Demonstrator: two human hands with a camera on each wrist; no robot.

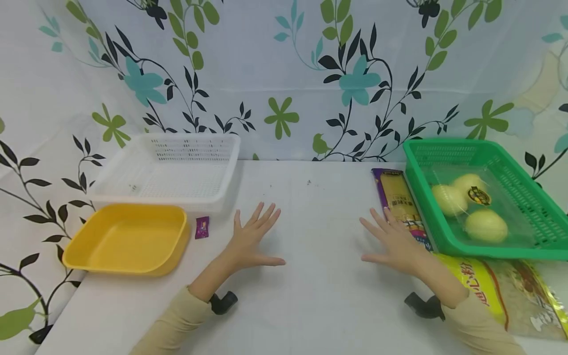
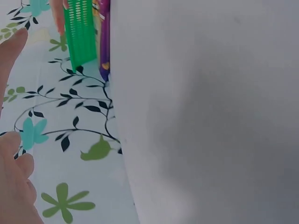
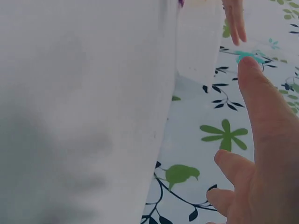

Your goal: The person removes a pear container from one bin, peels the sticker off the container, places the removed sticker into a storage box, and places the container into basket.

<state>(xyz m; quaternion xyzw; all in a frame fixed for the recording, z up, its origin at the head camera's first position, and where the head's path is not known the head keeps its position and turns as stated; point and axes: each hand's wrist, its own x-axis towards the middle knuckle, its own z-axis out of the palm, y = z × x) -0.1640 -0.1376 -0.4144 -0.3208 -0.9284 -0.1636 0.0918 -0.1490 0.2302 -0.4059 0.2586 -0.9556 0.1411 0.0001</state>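
Both hands hover over the white table (image 1: 310, 296) with fingers spread and nothing in them. The left hand (image 1: 250, 244) is nearest to a small purple wrapped candy (image 1: 201, 227) and a yellow tray (image 1: 128, 241) on its left. The right hand (image 1: 395, 241) overlaps a purple and gold noodle packet (image 1: 401, 197) in the head view. Right of that packet stands a green basket (image 1: 483, 254) with several round, pale yellow fruits (image 1: 485, 226) under clear wrap. In the left wrist view, the thumb and fingers (image 2: 14, 177) show at the left edge.
A white perforated basket (image 1: 164, 187) stands behind the yellow tray at the back left. A yellow and clear food bag (image 1: 523, 296) lies in front of the green basket, partly behind the right forearm. A curtain (image 1: 284, 64) with printed leaves and flowers hangs along the table's back edge.
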